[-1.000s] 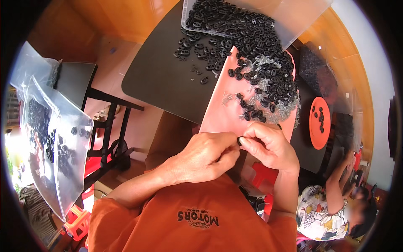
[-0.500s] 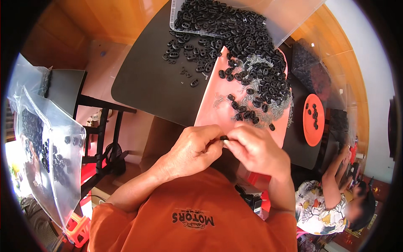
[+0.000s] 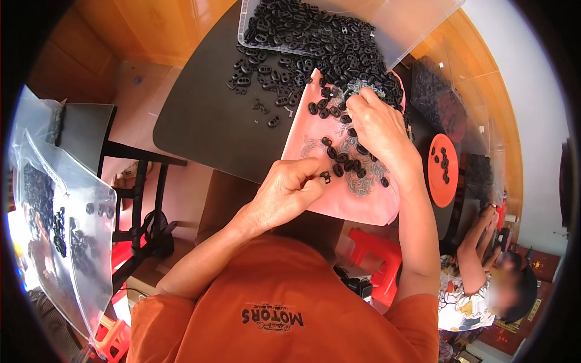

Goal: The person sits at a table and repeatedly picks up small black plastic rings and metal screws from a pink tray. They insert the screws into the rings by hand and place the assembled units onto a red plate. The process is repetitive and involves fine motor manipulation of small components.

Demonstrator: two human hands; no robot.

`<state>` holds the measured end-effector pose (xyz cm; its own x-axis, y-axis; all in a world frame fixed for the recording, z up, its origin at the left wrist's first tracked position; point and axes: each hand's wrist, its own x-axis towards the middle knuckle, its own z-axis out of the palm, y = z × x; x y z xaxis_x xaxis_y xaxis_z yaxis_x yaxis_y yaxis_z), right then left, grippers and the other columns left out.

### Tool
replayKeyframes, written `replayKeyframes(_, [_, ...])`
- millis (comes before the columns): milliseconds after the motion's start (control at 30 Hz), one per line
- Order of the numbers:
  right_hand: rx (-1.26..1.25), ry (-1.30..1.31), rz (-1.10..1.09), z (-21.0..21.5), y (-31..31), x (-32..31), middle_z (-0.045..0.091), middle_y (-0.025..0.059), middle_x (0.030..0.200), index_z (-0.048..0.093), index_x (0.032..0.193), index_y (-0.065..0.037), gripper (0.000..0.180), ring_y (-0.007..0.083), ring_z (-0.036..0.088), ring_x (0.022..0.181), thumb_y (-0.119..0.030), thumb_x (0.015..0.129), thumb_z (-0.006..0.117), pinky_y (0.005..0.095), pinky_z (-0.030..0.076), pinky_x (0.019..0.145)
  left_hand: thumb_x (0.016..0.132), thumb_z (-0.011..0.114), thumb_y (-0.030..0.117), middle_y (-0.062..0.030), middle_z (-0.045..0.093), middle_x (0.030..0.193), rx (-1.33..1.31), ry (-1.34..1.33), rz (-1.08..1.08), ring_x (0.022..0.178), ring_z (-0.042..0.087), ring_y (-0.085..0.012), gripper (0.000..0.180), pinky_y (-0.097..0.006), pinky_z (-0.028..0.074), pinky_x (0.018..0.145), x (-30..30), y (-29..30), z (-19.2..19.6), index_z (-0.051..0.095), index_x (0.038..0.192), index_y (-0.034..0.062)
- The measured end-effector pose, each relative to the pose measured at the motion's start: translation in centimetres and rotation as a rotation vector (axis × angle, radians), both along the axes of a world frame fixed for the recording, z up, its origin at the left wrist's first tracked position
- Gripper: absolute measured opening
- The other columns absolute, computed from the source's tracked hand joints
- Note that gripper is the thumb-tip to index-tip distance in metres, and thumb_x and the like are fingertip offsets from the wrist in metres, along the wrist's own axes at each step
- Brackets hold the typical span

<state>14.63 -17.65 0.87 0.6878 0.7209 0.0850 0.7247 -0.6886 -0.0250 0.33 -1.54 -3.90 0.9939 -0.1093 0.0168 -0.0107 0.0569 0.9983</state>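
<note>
My left hand [image 3: 284,190] pinches a small black cord-lock part [image 3: 326,176] between thumb and forefinger, just above the near left part of a pink sheet [image 3: 375,209]. Farther off, my right hand [image 3: 380,127] reaches over the heap on that sheet. Its fingers are curled together at the edge of the small clear-grey springs [image 3: 362,89]; whatever its fingertips have is hidden. Black oval two-hole cord locks [image 3: 348,163] lie scattered between the hands, beside more grey springs [image 3: 361,184]. Behind, a large mound of black parts [image 3: 345,51] spills from a translucent bin [image 3: 411,30].
Loose black parts [image 3: 273,121] lie on the dark table [image 3: 212,109]. An orange plate [image 3: 442,187] with several black pieces stands at right. Clear bags [image 3: 91,254] hang at left. A red stool [image 3: 384,272] is below the table edge. Another person [image 3: 472,278] sits at far right.
My hands were together at the sheet's near edge around a small black part. My right hand has moved away to the heap; the left keeps a black part and stays near its place.
</note>
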Motion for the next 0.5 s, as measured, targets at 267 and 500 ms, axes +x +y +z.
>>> replayKeyframes(267, [-0.028,0.061,0.045,-0.9,0.8,-0.7,0.053,0.0142,0.084,0.053,0.084,-0.001,0.011,0.0364,0.06,0.076,-0.011,0.088,0.056,0.046,0.047,0.065,0.08,0.051,0.004,-0.0121,0.044,0.06,0.051,-0.069,-0.012,0.051,0.041,-0.0173,0.007,-0.033,0.039,0.051,0.1,0.0,-0.4,0.053,0.078,-0.0023])
replayKeyframes(500, [0.126,0.132,0.093,-1.0,1.2,-0.4,0.057,0.0166,0.083,0.052,0.084,0.001,0.008,0.0376,0.06,0.071,-0.005,0.081,0.056,0.0444,0.048,0.064,0.082,0.05,0.004,-0.0042,0.042,0.058,-0.063,0.005,-0.021,0.053,0.039,-0.0084,0.008,-0.028,0.036,0.049,-0.1,0.0,-0.8,0.055,0.077,-0.0012])
